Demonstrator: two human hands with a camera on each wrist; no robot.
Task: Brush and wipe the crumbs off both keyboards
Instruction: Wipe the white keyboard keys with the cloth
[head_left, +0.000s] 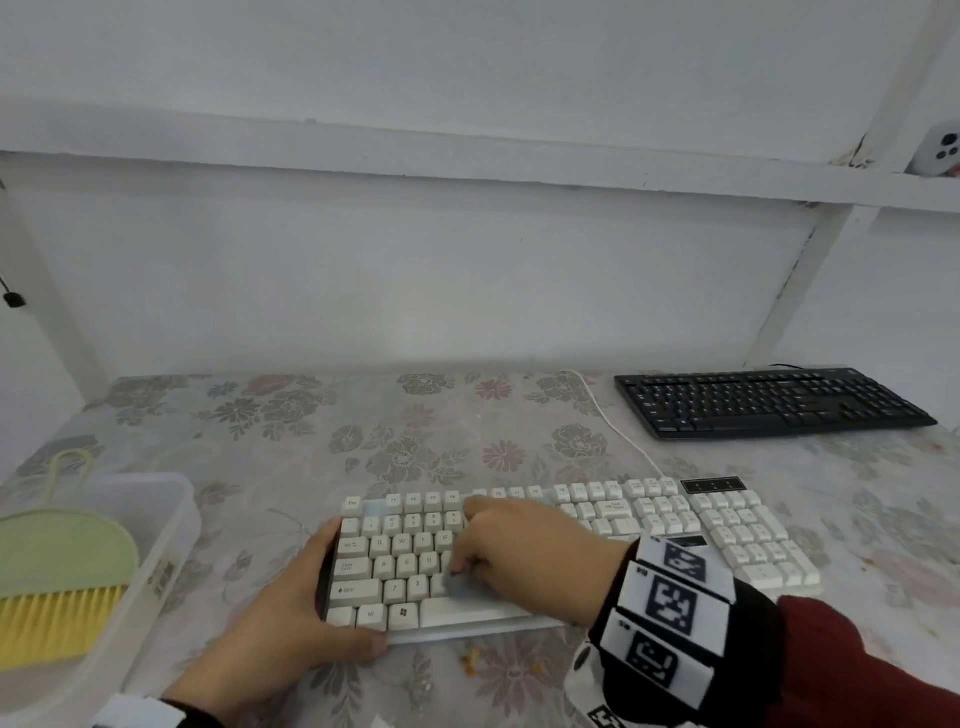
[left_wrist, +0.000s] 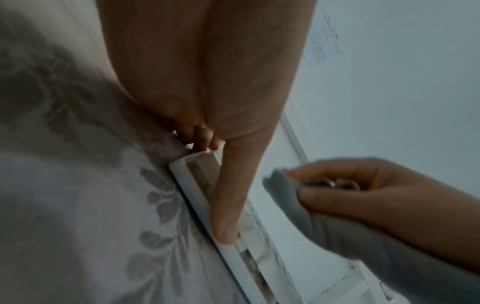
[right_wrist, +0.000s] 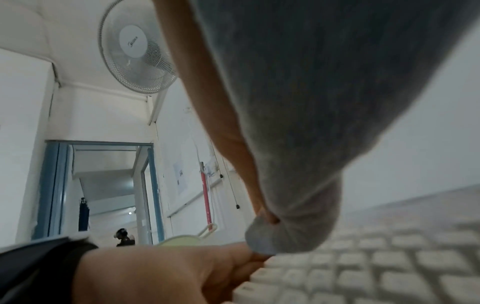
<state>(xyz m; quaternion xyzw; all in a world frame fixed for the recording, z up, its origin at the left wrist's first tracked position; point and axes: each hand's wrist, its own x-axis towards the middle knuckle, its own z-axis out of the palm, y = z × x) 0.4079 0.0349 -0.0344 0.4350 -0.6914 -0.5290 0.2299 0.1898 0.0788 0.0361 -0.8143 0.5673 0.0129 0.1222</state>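
A white keyboard (head_left: 649, 519) lies on the flowered table in front of me. My left hand (head_left: 291, 613) grips its left end, thumb laid along the front edge (left_wrist: 223, 205) and fingers curled round the corner. My right hand (head_left: 524, 556) rests on the letter keys, pinching a grey cloth (left_wrist: 337, 230) that is pressed to the keys; in the head view the hand hides most of it. The cloth (right_wrist: 298, 102) fills the right wrist view above the keys (right_wrist: 363, 267). A black keyboard (head_left: 769, 402) sits at the far right, untouched.
A green hand brush with yellow bristles (head_left: 62, 582) lies in a clear plastic box (head_left: 166, 519) at the left edge. Orange crumbs (head_left: 470, 662) lie on the table just in front of the white keyboard. Its white cable (head_left: 608, 415) runs back towards the wall.
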